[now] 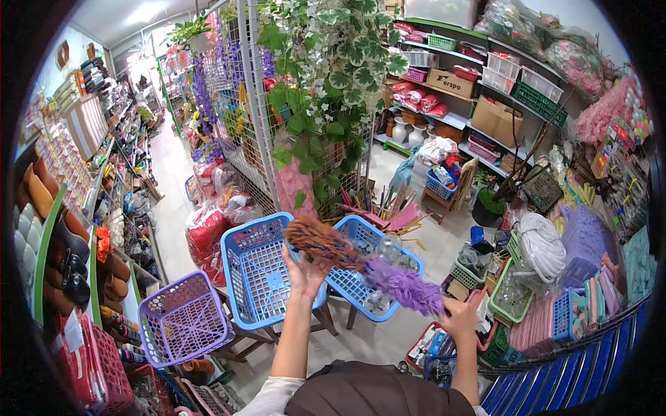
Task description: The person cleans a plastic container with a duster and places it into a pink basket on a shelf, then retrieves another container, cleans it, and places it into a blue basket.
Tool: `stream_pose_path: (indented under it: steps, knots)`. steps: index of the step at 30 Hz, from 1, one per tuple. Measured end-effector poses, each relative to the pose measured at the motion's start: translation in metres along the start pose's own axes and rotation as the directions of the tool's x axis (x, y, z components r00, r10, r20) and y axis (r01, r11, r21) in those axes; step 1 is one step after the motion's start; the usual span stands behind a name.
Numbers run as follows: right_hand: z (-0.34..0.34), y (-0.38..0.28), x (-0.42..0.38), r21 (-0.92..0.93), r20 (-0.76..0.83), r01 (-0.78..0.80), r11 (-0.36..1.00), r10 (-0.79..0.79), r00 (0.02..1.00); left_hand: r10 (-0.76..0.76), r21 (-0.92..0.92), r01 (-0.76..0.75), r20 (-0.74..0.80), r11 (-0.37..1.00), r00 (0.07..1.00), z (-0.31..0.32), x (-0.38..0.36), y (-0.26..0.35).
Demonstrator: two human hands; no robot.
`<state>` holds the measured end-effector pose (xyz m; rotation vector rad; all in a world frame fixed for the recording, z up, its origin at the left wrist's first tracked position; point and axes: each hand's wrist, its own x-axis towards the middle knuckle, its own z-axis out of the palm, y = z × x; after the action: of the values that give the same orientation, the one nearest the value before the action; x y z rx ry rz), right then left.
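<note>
A fluffy duster is held up in front of me, its far end brown and orange point(320, 241) and its near end purple point(404, 284). My left hand point(303, 272) touches the brown end from below, fingers closed around the fibres. My right hand point(458, 319) grips the duster at the purple end, where the handle is hidden in the fist. Behind the duster stand two blue plastic baskets point(259, 270), tilted on a low stand.
A purple basket point(183, 320) leans at the lower left. A wire rack with artificial ivy point(326, 76) rises ahead. Shelves of goods line the left aisle and right wall. Coiled white hose point(542, 244) and small baskets crowd the right floor.
</note>
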<state>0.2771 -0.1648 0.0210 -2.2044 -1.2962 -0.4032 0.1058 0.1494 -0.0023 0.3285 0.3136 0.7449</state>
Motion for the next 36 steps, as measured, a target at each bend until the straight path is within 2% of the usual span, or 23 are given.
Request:
stream_pose_path:
  steps: [1,4,5,6,8,10,11,12,13,14,15,16,18,19,20,22,25,27,29,36]
  knots:
    - [0.003,0.000,-0.002,0.043,0.049,0.002,0.999,-0.004,0.999,0.052,-0.003,-0.052,0.129,0.999,0.990,-0.002,0.002,-0.005]
    - [0.006,0.013,-0.005,0.117,0.121,-0.022,0.993,0.008,0.993,0.123,0.062,-0.131,0.127,0.989,0.984,-0.003,0.004,0.000]
    - [0.005,0.017,-0.004,0.137,0.068,-0.052,0.989,0.043,0.997,0.037,0.038,-0.046,0.201,0.998,0.979,-0.010,0.005,0.006]
    - [0.005,0.018,-0.002,0.157,0.016,-0.081,0.984,0.079,0.997,0.036,0.037,-0.044,0.197,0.998,0.980,-0.012,0.007,0.004]
    - [0.010,0.010,-0.003,0.125,0.015,-0.093,0.988,0.092,0.996,0.034,0.143,-0.030,-0.026,0.989,0.999,-0.017,0.010,-0.002]
    - [0.018,0.002,-0.004,0.153,0.106,-0.080,0.985,0.064,0.992,0.040,0.124,-0.038,-0.011,0.992,0.999,0.001,0.003,-0.001]
    - [0.011,-0.005,-0.001,0.163,0.206,-0.137,0.977,0.102,0.973,0.106,0.115,-0.115,0.079,0.987,0.991,0.008,0.001,0.001]
    - [0.016,0.002,-0.001,0.163,0.211,-0.136,0.977,0.100,0.972,0.172,0.099,-0.190,0.165,0.977,0.971,0.010,0.000,0.002]
    - [0.022,0.014,-0.003,0.189,0.167,-0.131,0.973,0.099,0.981,0.193,0.105,-0.198,0.058,0.975,0.980,0.000,0.005,0.004]
    - [0.026,0.023,-0.005,0.216,0.123,-0.125,0.968,0.100,0.987,0.193,0.105,-0.197,0.049,0.975,0.980,-0.016,0.008,0.007]
    - [0.025,0.027,-0.004,0.118,0.187,-0.230,0.966,0.206,0.961,0.205,0.139,-0.205,0.014,0.969,0.979,-0.026,0.007,0.011]
    - [0.030,0.029,-0.004,0.118,0.191,-0.232,0.965,0.207,0.960,0.217,0.173,-0.211,-0.019,0.962,0.976,-0.033,0.007,0.012]
    - [0.047,0.036,-0.002,0.073,0.091,-0.287,0.955,0.280,0.956,0.255,0.138,-0.243,-0.072,0.960,0.964,-0.035,0.007,0.010]
    - [0.056,0.036,0.000,0.088,0.161,-0.385,0.919,0.368,0.916,0.257,0.147,-0.243,-0.082,0.959,0.963,-0.030,0.003,0.010]
    - [0.066,0.033,0.004,0.089,0.168,-0.383,0.919,0.365,0.916,0.260,0.156,-0.244,-0.093,0.957,0.961,-0.028,0.001,0.010]
    - [0.091,0.023,0.013,0.026,0.294,-0.462,0.886,0.435,0.851,0.258,0.199,-0.242,-0.060,0.950,0.964,-0.040,0.004,0.005]
    - [0.148,0.013,0.019,0.021,0.361,-0.380,0.925,0.348,0.865,0.142,0.220,-0.145,0.031,0.965,0.989,-0.045,0.006,-0.011]
    - [0.180,-0.002,0.024,-0.039,0.450,-0.339,0.940,0.319,0.834,0.105,0.270,-0.106,0.017,0.957,0.994,-0.038,0.000,-0.020]
    - [0.212,-0.010,0.027,-0.031,0.454,-0.311,0.950,0.290,0.842,0.024,0.316,-0.038,0.047,0.948,0.999,-0.044,-0.002,-0.027]
    - [0.278,-0.021,0.040,-0.037,0.471,-0.199,0.979,0.192,0.861,-0.008,0.349,-0.010,0.049,0.937,0.999,-0.048,-0.015,-0.033]
